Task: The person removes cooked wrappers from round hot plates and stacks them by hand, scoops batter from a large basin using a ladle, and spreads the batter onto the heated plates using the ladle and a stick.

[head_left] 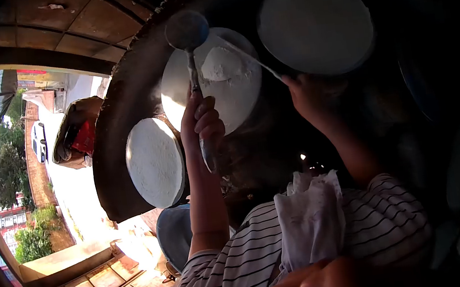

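Observation:
My left hand [201,118] is wrapped round the handle of a metal ladle [187,30], whose round bowl points up over the edge of a large white disc [177,84]. A paler round patch [221,64] lies on that disc. My right hand [308,89], in dim light, holds a thin stick-like tool [251,57] that reaches over the same disc. Another white disc [155,163] lies below and left of the ladle. At the upper right is a further white disc [315,26], beyond my right hand.
The discs sit on a dark curved surface [113,183]. A blue-grey bucket [174,230] stands beside my left forearm. A white cloth [310,214] hangs at my chest. A dark bag with red inside [83,135] is at the left. The far right is very dark.

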`<control>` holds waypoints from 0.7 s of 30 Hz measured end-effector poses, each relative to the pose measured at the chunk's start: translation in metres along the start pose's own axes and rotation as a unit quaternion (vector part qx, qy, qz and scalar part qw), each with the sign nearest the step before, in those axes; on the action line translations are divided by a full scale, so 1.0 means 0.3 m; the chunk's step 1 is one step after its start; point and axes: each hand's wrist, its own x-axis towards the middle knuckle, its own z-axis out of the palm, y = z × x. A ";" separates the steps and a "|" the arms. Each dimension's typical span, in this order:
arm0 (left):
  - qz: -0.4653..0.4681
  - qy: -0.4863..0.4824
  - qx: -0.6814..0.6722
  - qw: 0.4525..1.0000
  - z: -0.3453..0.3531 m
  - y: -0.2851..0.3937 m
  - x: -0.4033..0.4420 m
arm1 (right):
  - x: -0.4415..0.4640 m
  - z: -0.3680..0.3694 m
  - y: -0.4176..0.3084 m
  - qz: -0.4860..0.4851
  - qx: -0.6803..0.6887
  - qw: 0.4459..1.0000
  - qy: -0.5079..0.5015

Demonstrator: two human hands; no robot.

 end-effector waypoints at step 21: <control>0.219 0.260 0.059 0.939 -0.253 -0.060 -0.024 | -0.209 0.129 -0.276 0.226 0.381 0.892 -0.095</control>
